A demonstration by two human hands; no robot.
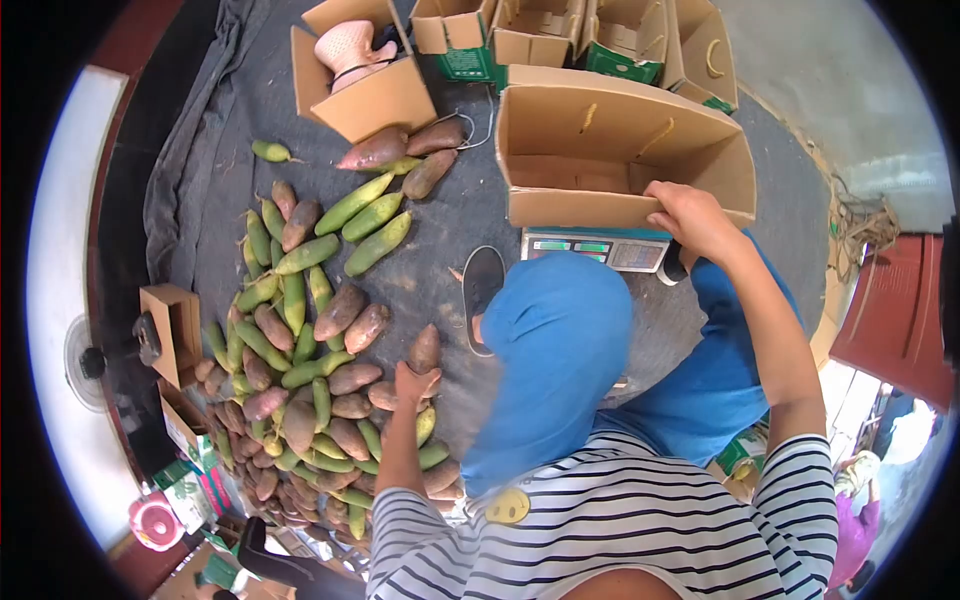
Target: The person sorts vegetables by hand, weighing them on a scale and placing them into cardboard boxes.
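Note:
My left hand (415, 383) is closed around the lower end of a reddish-brown tuber (425, 350) at the right edge of a large pile. The pile mixes brown tubers (341, 310) with long green radishes (379, 243) on dark cloth. My right hand (688, 215) grips the near rim of an open cardboard box (620, 208), with fingers over the edge. That box rests on a digital scale (596, 250) with lit green displays; its visible inside holds no produce.
More open boxes (540, 50) stand in a row beyond. A box (375, 100) at upper left holds a pink hat (345, 45). A pink fan (157, 520) is at lower left. Another person in purple (852, 530) is at lower right. A rope coil (868, 225) lies right.

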